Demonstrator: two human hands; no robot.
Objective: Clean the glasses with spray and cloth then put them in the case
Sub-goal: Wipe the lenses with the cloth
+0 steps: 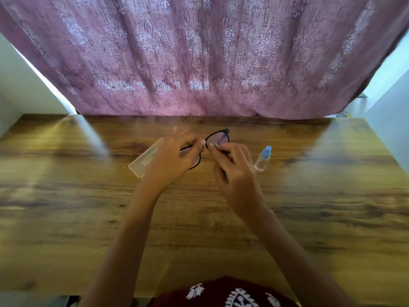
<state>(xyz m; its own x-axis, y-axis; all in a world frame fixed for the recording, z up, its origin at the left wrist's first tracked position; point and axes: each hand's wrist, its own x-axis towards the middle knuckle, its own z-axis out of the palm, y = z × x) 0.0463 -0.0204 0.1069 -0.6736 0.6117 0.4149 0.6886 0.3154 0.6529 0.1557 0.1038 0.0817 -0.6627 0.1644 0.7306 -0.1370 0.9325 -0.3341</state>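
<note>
The black glasses [218, 138] are held up over the wooden table [66, 196], between both hands. The left hand [172, 159] grips one side of the frame, and the right hand [234, 171] pinches the other lens with bent fingers. A clear case [145, 159] lies on the left, and a little spray bottle [263, 159] stands on the right.

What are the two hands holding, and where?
The left hand grips the glasses by the frame near the bridge; the right hand pinches a cloth against one lens.
</note>
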